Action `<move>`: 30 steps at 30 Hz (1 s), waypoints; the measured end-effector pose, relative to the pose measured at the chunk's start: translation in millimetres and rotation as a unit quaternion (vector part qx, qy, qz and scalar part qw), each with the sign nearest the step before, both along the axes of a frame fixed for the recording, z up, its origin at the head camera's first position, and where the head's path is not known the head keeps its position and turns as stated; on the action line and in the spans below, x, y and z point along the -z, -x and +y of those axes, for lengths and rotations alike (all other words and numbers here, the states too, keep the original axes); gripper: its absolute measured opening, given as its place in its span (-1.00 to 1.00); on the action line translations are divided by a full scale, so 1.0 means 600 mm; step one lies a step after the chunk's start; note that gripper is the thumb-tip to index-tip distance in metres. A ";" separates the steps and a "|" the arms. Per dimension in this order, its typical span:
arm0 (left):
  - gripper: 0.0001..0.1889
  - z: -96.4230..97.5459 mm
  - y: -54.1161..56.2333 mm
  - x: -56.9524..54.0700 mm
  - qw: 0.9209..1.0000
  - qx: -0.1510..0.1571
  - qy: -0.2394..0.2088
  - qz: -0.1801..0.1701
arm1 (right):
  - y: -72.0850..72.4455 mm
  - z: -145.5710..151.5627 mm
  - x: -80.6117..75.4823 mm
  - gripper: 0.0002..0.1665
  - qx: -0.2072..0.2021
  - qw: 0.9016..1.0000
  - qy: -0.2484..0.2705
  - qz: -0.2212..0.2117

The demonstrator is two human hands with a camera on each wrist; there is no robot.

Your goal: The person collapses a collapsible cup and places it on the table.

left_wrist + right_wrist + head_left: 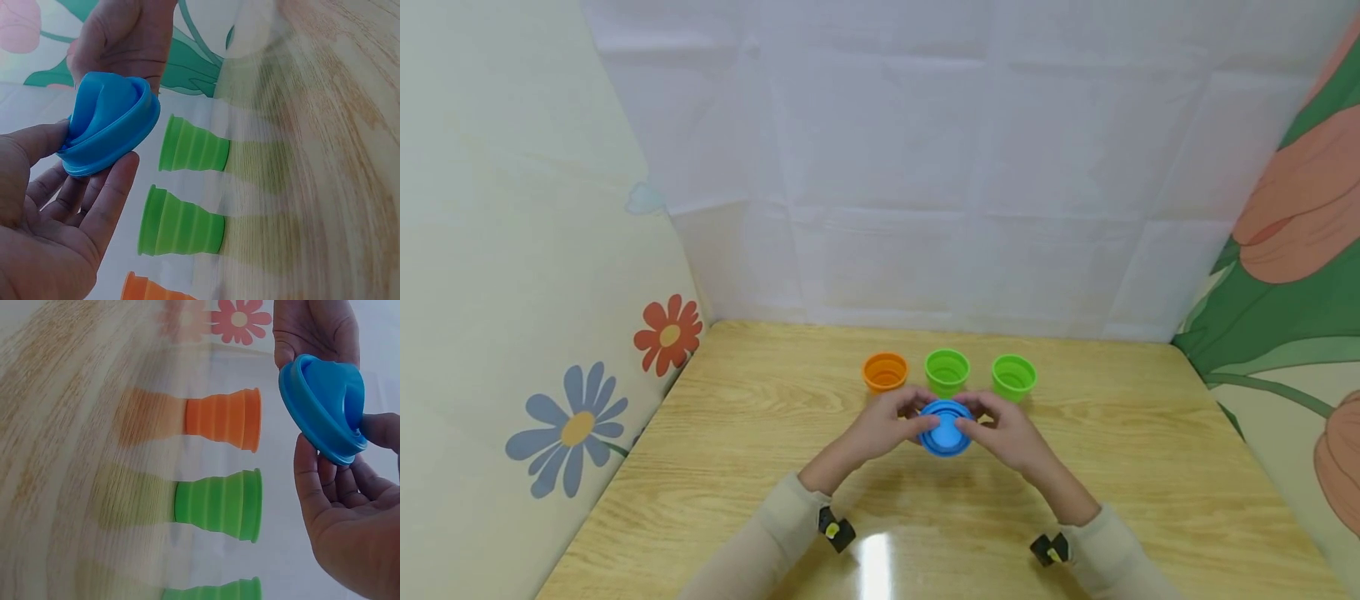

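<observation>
Largest item: white sheet (925,150), creased, hanging behind the wood-grain table (752,433).

Left hand (891,423) and right hand (1003,425): both clamped on the blue cup (946,435), one at each side, thumbs on the near face, fingers curled behind and beneath.

Cups: blue one is held clear of the table, tilted, in front of the middle green cup (947,372); it looks folded shallow, inner part bulging unevenly. Right green cup (1013,377) and orange cup (884,372) stand upright in the same row, walls ribbed, well apart from one another.

Handling (judged): blue cup probably light, soft and rubbery, walls flexing at the ribs, rim somewhat stiffer. Unlikely to break; smooth surface may slip a little. Best hold: opposite sides of the rim, thumbs bearing on the inner part.

Smallest: black wrist devices (837,530), one per sleeve.

Markings: no brand, label or writing legible on any cup.
</observation>
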State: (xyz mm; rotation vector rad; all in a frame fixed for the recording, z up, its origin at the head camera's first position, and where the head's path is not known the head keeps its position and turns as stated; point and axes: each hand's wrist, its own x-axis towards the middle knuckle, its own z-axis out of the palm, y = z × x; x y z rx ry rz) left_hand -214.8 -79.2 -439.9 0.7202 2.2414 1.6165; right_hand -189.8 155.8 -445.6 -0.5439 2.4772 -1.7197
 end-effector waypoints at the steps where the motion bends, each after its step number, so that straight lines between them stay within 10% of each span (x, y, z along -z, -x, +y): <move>1: -0.64 0.000 0.000 0.001 1.000 -0.001 0.000 -0.001 | 0.000 0.000 0.000 -0.58 0.001 1.000 0.002 -0.002; 16: -0.66 0.000 0.000 -0.001 0.998 -0.021 -0.063 -0.022 | 0.005 0.011 0.009 -0.55 -0.013 0.993 0.112 -0.034; 30: -0.67 0.005 -0.002 -0.004 1.000 0.026 0.000 0.017 | 0.008 0.010 0.001 -0.65 -0.025 0.999 0.027 0.006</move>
